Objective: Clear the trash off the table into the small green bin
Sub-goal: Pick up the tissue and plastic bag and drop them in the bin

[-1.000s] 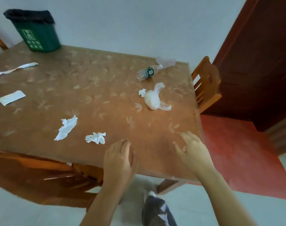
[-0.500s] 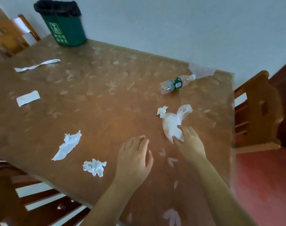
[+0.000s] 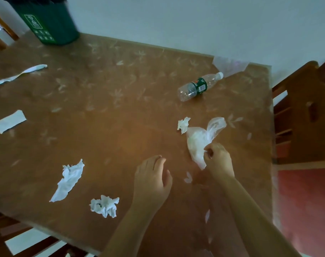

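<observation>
right hand (image 3: pixel 218 160) pinched shut on plastic bag (image 3: pixel 198 140) lying on table (image 3: pixel 121 117); left hand (image 3: pixel 152 180) open, empty; green bin (image 3: pixel 46 25) far-left corner, white markings unreadable; bottle (image 3: pixel 198 87) on its side, green label illegible

mid table (image 3: pixel 121 115) bare, bottle (image 3: pixel 197 87) far right

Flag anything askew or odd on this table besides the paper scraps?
The plastic bottle lies on its side near the far right corner. Behind it the table covering looks torn or peeled, pale underneath. The green bin stands on the tabletop itself. The right hand pinches the plastic bag.
</observation>
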Motion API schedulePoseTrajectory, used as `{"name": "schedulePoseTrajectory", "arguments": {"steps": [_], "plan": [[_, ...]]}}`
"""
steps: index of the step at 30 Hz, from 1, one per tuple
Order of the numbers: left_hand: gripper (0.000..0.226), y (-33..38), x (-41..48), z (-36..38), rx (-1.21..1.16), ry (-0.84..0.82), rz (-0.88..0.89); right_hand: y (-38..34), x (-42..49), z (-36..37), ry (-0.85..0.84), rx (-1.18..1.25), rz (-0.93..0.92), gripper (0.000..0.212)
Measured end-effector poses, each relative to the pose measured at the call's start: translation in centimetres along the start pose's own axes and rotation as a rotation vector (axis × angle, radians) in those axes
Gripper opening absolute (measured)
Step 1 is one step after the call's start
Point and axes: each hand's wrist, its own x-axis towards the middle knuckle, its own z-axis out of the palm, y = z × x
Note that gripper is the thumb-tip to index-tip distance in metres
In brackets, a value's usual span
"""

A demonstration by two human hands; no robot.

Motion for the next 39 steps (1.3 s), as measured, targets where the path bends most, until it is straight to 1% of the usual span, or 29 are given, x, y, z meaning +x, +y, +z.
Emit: {"name": "schedulePoseTrajectory", "arguments": {"steps": [2, 6, 10, 15, 18, 20, 22, 26, 30, 32, 36, 39], "plan": [[0.036, 0.4, 1.0, 0.7, -0.016, 0.006, 0.022, 0.2, 0.2, -0.9, 0.024, 0.046, -0.004, 0.011], [0.026, 1.1, 3.4, 2.4, -0.046, 0.016, 0.032, 0.6, 0.6, -3.2, 0.070, 0.147, 0.015, 0.016], [0.029, 1.5, 6.6, 4.8, -0.068, 0.014, 0.073, 1.4, 1.6, -5.9, 0.151, 0.223, 0.026, 0.016], [0.029, 1.8, 10.7, 8.5, -0.086, 0.063, 0.099, 2.6, 3.5, -7.7, 0.207, 0.309, 0.091, 0.018], [0.027, 1.4, 12.8, 10.8, -0.089, 0.023, 0.045, 3.3, 4.6, -7.8, 0.209, 0.359, 0.130, 0.019], [0.028, 0.8, 14.0, 12.3, -0.052, -0.054, -0.031, 3.7, 5.2, -7.8, 0.214, 0.376, 0.144, 0.024], [0.029, 0.2, 14.9, 13.6, 0.003, -0.111, -0.061, 3.9, 5.7, -7.7, 0.215, 0.395, 0.161, 0.025], [0.030, 0.3, 16.2, 14.8, -0.011, -0.129, -0.072, 4.3, 6.5, -7.7, 0.226, 0.414, 0.179, 0.021], [0.017, 0.0, 16.7, 15.5, -0.032, -0.132, -0.096, 4.6, 6.7, -7.8, 0.237, 0.441, 0.173, 0.024], [0.016, -0.4, 16.5, 15.8, -0.046, -0.138, -0.113, 4.7, 6.7, -7.7, 0.234, 0.443, 0.170, 0.025], [0.014, -0.4, 15.0, 15.9, -0.134, -0.150, -0.133, 4.7, 6.2, -7.3, 0.217, 0.459, 0.184, 0.026], [0.011, -0.2, 13.3, 15.3, -0.201, -0.185, -0.201, 4.4, 5.3, -7.2, 0.206, 0.462, 0.181, 0.027]]}}
